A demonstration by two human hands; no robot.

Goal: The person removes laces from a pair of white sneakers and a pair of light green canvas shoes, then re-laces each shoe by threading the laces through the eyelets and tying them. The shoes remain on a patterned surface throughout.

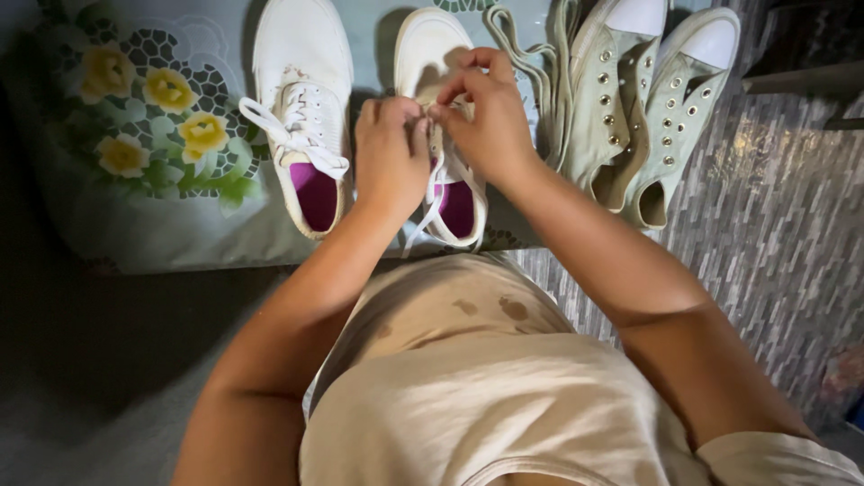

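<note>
Both hands (391,148) (486,117) pinch laces (432,193) over the white shoe (430,45).

just one view, a head cam worn by the person, looking steeply down over their own chest & forearms. it faces fwd/down at a floral cloth (135,216) w/ shoes, close in, about arm's reach. no 2nd view, so nothing shared.

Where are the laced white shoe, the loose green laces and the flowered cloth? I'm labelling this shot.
laced white shoe (301,54), head view, on its toe.
loose green laces (531,67), head view, on the hanging strands.
flowered cloth (144,99), head view, on the yellow flowers.
</note>
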